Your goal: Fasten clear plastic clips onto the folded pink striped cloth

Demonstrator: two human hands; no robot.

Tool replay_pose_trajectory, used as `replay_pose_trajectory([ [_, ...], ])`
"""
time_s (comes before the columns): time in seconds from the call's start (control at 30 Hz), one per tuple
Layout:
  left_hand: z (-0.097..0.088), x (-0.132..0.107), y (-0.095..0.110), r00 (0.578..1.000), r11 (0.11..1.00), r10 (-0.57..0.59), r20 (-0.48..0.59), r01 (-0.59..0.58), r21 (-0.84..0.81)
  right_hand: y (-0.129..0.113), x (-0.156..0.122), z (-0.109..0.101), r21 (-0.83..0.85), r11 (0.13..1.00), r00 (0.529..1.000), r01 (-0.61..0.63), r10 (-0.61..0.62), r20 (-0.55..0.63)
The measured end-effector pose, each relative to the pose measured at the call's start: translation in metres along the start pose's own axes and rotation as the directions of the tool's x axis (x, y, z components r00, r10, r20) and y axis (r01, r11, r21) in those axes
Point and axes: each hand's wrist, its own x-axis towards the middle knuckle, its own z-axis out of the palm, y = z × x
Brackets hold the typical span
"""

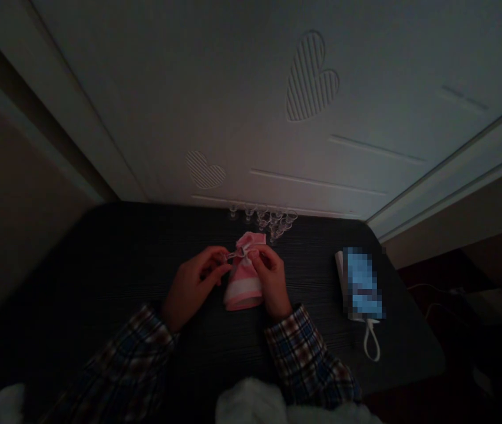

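A small pink and white striped sock (244, 282) lies on the dark table (101, 277) in front of me. My left hand (193, 285) and my right hand (271, 280) meet above its upper end. Both pinch a small clear clip (237, 254) between thumb and fingers, at the sock's upper part. My right hand also rests along the sock's right side. Both sleeves are plaid.
A heap of several clear clips (268, 219) lies at the table's far edge against a white panel with heart shapes (310, 79). A phone on a white power bank (361, 285) with a looped cable (371, 344) lies at the right.
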Motion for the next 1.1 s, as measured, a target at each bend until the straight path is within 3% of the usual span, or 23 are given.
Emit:
replay_pose_trajectory([
  [0.23, -0.0046, 0.0008, 0.0007, 0.999, 0.999, -0.033, -0.040, 0.032, -0.027, -0.0014, -0.0007, -0.0003, 0.046, 0.999, 0.994, 0.006, -0.011, 0.109],
  [0.37, -0.0051, 0.0005, 0.0007, 0.999, 0.997, -0.045, -0.020, 0.043, -0.059, 0.0010, 0.0005, -0.0008, 0.040, 0.999, 0.993, 0.032, -0.036, 0.112],
  [0.7, -0.0040, 0.0010, -0.0014, 0.998, 0.999, -0.021, -0.052, 0.024, 0.044, -0.0013, 0.0009, -0.0009, -0.081, 0.993, 0.992, 0.091, -0.083, 0.095],
  [1.1, -0.0037, 0.0027, -0.0012, 0.998, 0.999, -0.035, -0.047, 0.034, -0.039, -0.0017, 0.0017, -0.0013, -0.116, 0.989, 0.995, 0.096, -0.091, 0.048],
])
